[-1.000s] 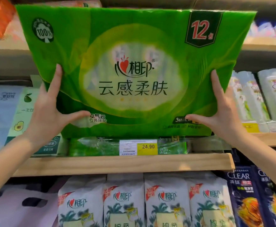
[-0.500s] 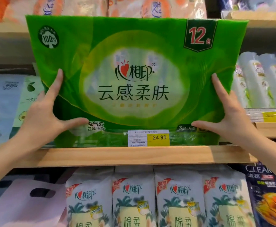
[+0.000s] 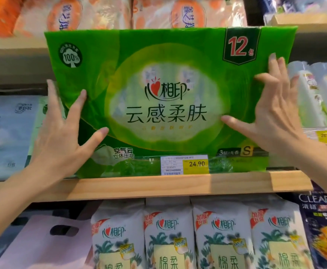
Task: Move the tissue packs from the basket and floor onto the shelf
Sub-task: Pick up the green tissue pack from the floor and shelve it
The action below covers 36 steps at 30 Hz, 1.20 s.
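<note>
A large green 12-pack of tissues (image 3: 168,74) stands upright on the wooden shelf (image 3: 178,186), its lower edge behind the shelf lip and a yellow 24.90 price tag (image 3: 185,165). My left hand (image 3: 61,136) lies flat on the pack's lower left front, fingers spread, one finger along its left edge. My right hand (image 3: 275,117) presses flat on the right front, fingers spread up toward the "12" badge. Neither hand wraps around the pack. No basket or floor is in view.
Orange tissue packs (image 3: 187,12) fill the shelf above. White tissue packs (image 3: 168,233) line the shelf below, with a pink bag (image 3: 42,243) at lower left. A pale blue pack (image 3: 7,133) sits left; shampoo bottles (image 3: 318,94) and dark Clear refill packs (image 3: 322,230) sit right.
The green pack has come down and back onto the shelf behind the price tag. Both hands have shifted from gripping its lower sides to lying flat on its front.
</note>
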Available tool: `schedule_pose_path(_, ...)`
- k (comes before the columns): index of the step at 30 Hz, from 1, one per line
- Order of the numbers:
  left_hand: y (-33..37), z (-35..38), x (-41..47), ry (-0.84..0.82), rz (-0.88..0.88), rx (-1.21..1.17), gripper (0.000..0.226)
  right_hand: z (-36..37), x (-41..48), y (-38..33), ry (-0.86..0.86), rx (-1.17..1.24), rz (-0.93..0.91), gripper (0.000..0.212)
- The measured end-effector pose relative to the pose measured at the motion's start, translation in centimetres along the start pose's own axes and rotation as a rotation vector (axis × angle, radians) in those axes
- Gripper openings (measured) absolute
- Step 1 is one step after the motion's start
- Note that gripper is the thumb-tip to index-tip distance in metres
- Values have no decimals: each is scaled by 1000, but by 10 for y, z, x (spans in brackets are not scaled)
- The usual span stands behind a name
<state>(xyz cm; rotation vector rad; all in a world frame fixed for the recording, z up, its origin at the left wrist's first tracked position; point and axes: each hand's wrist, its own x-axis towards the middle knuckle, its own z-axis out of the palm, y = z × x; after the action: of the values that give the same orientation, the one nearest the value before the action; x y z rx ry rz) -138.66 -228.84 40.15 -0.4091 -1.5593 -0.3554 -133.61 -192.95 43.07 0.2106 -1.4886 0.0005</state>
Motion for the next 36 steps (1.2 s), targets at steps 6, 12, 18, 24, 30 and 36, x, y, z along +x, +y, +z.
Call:
schedule_pose_path(6, 20, -10, 52, 176, 80, 185, 66, -11, 44, -10, 25, 59, -51, 99)
schedule_pose_path(12, 40, -9, 99, 247, 171, 309, 86, -9, 79, -23, 74, -72, 14, 93)
schedule_pose_path(18, 44, 5, 100, 308, 170, 283, 80, 6, 78, -20, 144, -161, 55, 90)
schedule_pose_path(24, 43, 5, 102, 307, 193, 304, 78, 8, 76, -22, 178, -169, 63, 88)
schedule_pose_path(30, 41, 6, 104, 286, 205, 330, 79, 10, 78, -20, 164, -166, 60, 89)
schedule_pose_path(36, 42, 3, 106, 224, 196, 334, 81, 15, 83, -14, 123, -145, 41, 88)
